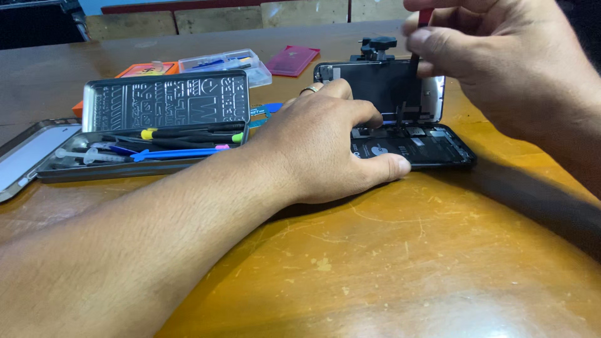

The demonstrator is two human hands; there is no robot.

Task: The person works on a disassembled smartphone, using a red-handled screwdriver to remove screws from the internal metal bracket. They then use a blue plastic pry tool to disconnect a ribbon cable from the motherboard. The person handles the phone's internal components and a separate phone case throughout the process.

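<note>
An opened black smartphone lies on the wooden table, its screen panel tilted up at the back. My left hand rests palm-down on the phone's left side, thumb along its front edge, a ring on one finger. My right hand hovers above the phone and pinches a thin dark tool with a red top, whose tip reaches down toward the phone's insides near the hinge.
A grey metal tool tin stands open at the left, with several screwdrivers and blue pry tools inside. Another phone lies at the far left. A clear plastic box, an orange card and a pink card sit behind.
</note>
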